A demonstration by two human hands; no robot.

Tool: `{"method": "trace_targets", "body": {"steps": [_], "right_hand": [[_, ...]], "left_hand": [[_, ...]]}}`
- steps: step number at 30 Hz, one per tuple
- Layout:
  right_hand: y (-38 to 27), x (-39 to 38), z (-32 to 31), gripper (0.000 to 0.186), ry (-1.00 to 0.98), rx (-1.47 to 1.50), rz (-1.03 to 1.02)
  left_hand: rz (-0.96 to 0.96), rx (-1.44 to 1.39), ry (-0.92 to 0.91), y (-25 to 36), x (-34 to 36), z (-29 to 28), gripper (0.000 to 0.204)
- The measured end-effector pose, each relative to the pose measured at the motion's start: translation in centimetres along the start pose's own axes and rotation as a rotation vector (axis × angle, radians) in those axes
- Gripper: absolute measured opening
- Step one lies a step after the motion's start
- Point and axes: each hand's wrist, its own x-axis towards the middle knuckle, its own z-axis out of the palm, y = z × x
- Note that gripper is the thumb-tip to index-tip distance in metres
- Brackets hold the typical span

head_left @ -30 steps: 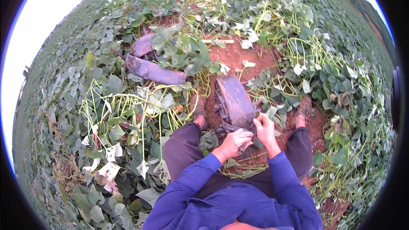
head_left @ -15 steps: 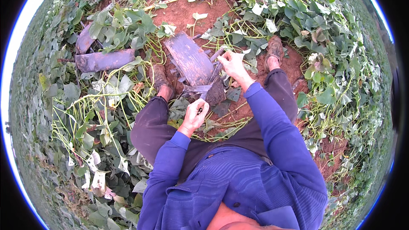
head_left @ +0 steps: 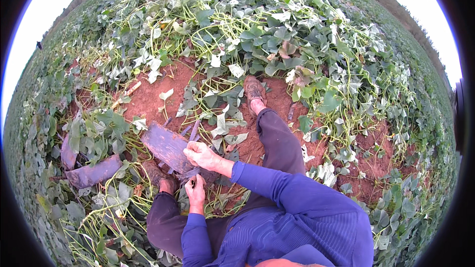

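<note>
A worn, purplish-grey flat slab, smeared with soil, lies tilted on the red earth between my feet. My right hand is over its near right edge, fingers pinched; what they hold, if anything, is hidden. Just below, my left hand is closed in a fist around a narrow grey strip, whose end shows above the fingers. A dark, earthy block is mostly hidden beneath my right wrist. Thin loose strips poke out beyond the slab.
To the left, a second purplish slab and a smaller piece lie among the vines. Leafy vines spread all round. My shoes stand on either side: right shoe, left shoe. Bare red soil shows ahead.
The view has swung, so the ground things sit further left and lower. My right hand has left the strip at the slab's far right side and come near my left hand.
</note>
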Motion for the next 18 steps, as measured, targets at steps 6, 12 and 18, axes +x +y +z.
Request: {"method": "trace_targets", "body": {"steps": [6,12,18], "right_hand": [[-3.7,3.9,-0.7,0.044,0.355,0.199,0.111],[-6.5,9.4,-4.9,0.061,0.783,0.187,0.195],[-2.8,12.2,-7.8,0.057,0.896,0.147,0.238]], "left_hand": [[0.022,0.021,-0.108,2.2,0.8,0.6,0.033],[-0.1,-0.275,-0.166,3.5,3.4,3.1,0.035],[-0.344,-0.761,-0.089,1.0,1.0,2.0,0.054]]}}
